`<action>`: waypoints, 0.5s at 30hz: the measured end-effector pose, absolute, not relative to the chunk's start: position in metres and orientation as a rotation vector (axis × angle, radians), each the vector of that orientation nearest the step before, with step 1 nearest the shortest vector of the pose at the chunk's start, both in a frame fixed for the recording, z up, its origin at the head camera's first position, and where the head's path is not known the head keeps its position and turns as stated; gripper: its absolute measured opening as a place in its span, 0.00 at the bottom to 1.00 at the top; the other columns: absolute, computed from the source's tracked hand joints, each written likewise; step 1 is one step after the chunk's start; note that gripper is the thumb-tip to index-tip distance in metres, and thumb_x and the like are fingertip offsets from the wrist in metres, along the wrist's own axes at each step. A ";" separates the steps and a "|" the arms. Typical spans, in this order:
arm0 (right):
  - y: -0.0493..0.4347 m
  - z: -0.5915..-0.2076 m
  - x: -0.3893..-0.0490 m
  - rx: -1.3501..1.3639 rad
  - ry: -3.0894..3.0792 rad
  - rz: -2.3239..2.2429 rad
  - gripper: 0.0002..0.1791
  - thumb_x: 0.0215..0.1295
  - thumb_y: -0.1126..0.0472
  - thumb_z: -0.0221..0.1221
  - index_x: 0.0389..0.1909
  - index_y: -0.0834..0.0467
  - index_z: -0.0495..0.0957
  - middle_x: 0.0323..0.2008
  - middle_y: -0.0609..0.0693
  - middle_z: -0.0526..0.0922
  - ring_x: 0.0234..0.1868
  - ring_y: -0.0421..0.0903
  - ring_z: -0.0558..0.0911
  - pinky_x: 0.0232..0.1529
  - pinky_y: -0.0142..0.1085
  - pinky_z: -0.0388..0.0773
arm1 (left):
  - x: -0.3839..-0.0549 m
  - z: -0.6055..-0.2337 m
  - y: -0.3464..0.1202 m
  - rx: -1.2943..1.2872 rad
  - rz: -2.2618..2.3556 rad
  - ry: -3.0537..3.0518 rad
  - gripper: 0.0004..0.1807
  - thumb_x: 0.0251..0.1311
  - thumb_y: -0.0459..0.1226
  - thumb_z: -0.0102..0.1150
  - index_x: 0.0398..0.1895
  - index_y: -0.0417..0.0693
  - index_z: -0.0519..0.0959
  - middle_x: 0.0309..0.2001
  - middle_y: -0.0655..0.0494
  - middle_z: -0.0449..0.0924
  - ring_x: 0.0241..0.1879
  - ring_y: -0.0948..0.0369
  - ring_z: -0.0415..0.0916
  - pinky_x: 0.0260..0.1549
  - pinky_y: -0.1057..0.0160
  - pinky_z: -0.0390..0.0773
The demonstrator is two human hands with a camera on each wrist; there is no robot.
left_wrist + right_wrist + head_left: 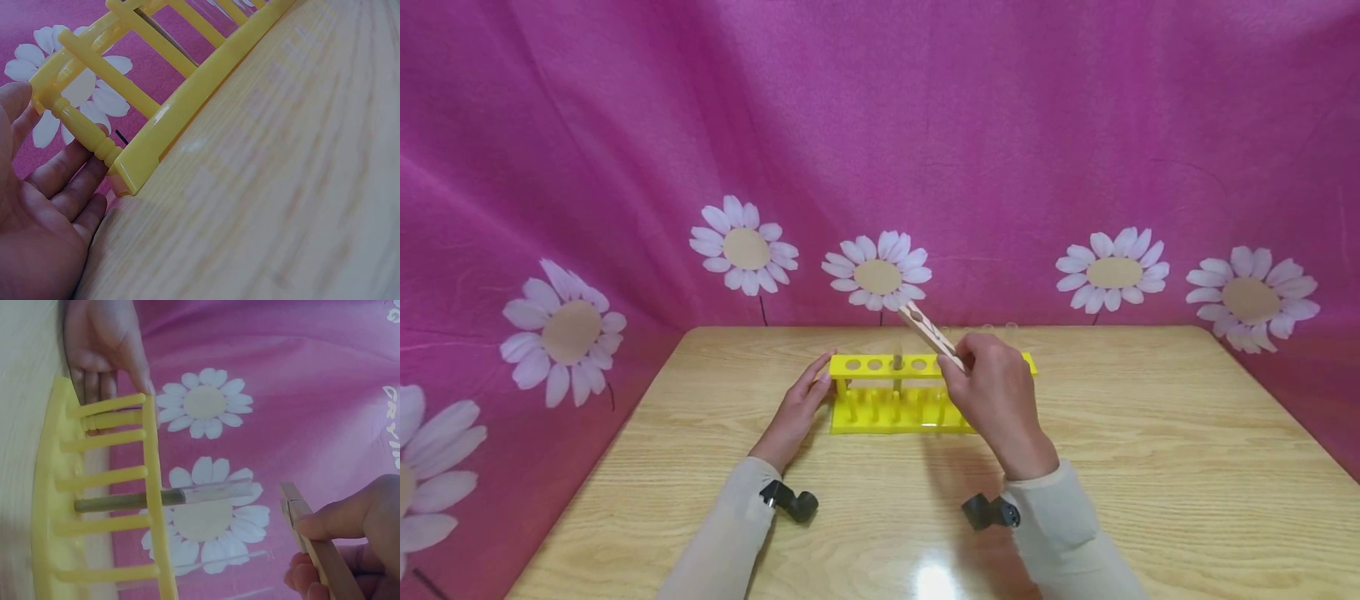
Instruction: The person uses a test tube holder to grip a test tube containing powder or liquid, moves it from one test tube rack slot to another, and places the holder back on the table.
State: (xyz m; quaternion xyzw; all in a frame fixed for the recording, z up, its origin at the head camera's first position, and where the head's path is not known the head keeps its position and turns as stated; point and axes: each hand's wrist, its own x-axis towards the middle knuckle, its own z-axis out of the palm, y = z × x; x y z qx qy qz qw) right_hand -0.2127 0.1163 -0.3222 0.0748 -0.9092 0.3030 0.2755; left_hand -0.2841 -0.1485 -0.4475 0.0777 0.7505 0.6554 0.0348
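Note:
A yellow test tube rack (887, 427) stands upright on the table. My left hand (792, 423) holds its left end, with the thumb at the top bar and the fingers behind the end post (81, 128). My right hand (996, 400) grips a wooden test tube holder (929, 334), raised above the rack and tilted up to the left. One test tube (219, 490) with dark greenish contents stands in a middle hole, its clear upper part sticking out. The holder's tip is apart from this tube in the right wrist view. My right hand hides the rack's right part in the head view.
Faint clear test tubes (247, 558) stand further right in the rack, hard to make out. The wood-grain table (1150, 433) extends around the rack. Behind it hangs a magenta cloth (992, 167) printed with white flowers.

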 end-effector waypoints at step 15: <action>0.144 -0.312 -0.214 0.076 -2.440 0.875 0.10 0.61 0.58 0.65 0.31 0.62 0.80 0.25 0.54 0.79 0.25 0.50 0.70 0.23 0.37 0.69 | -0.283 -0.446 -0.148 0.271 2.002 2.318 0.33 0.69 0.59 0.43 0.75 0.64 0.56 0.71 0.69 0.58 0.66 0.58 0.63 0.67 0.50 0.61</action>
